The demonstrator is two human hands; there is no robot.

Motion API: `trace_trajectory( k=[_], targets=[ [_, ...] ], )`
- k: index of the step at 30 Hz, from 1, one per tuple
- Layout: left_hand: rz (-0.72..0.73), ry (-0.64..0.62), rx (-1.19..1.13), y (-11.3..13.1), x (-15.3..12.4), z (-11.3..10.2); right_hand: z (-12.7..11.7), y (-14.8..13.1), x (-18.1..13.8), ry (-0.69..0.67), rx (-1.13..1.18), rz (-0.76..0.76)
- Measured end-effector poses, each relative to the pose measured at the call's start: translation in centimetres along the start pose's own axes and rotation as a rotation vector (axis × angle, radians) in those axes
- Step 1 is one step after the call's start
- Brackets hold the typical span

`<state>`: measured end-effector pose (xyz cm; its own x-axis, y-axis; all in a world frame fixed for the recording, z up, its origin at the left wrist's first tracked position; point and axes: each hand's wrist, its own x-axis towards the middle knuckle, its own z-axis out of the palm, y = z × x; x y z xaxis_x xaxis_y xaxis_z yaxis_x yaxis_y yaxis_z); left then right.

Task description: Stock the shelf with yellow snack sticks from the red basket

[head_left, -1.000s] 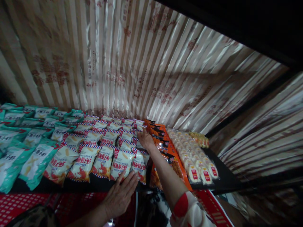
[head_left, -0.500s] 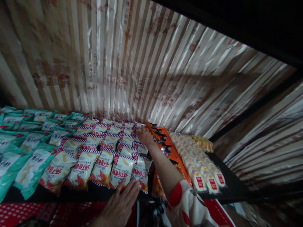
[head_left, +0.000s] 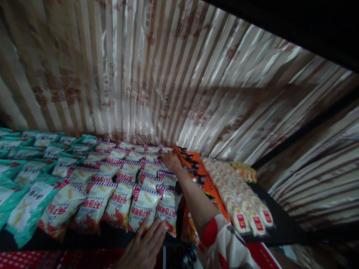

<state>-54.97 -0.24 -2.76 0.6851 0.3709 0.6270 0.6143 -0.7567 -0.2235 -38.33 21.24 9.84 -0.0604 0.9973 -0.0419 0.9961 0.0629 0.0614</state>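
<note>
My left hand (head_left: pixel 146 243) lies at the shelf's front edge, fingers stretched out. Its fingertips touch the lower front of a white-and-red snack bag (head_left: pixel 144 207), close to the neighbouring bag (head_left: pixel 167 209). Farther in, my right hand (head_left: pixel 171 161) reaches over the rows to the rear right corner of these bags. Its visible fingers are apart and rest at a back-row bag (head_left: pixel 165 148); the fingertips are partly hidden, and no bag is seen lifted. Several such bags with striped top edges stand tilted back in rows.
Teal snack bags (head_left: pixel 32 198) fill the left side. Orange packets (head_left: pixel 193 160) lie right of my forearm, then clear-wrapped round pale snacks (head_left: pixel 241 213) and small yellow packs (head_left: pixel 246 172). A striped sheet (head_left: pixel 140 74) hangs behind the black shelf (head_left: pixel 286 220). Red baskets (head_left: pixel 30 259) stand below.
The view has shifted slightly, so the front bags sit a little lower and farther left. Both hands stay at nearly the same places among the bags.
</note>
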Motion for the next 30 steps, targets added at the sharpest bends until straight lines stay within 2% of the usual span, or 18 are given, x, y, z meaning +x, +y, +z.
trace_trajectory(
  k=[6, 23, 25, 28, 30],
  targets=[
    [0.010, -0.011, 0.006, 0.1, -0.2, 0.0, 0.0, 0.6, 0.6, -0.003, -0.084, -0.060],
    [0.014, 0.007, 0.043, 0.1, -0.3, 0.7, 0.1, 0.3, 0.2, -0.039, -0.108, -0.082],
    [0.010, 0.019, 0.045, 0.0, -0.2, 0.7, -0.1, -0.1, 0.0, -0.007, -0.086, -0.013],
    [0.013, 0.061, 0.066, -0.1, 0.1, 0.6, -0.6, -0.6, 0.0, 0.135, -0.013, 0.134],
    [0.021, 0.078, 0.096, -0.2, 0.3, 0.6, -0.7, -0.7, 0.4, 0.209, 0.024, 0.162]
  ],
)
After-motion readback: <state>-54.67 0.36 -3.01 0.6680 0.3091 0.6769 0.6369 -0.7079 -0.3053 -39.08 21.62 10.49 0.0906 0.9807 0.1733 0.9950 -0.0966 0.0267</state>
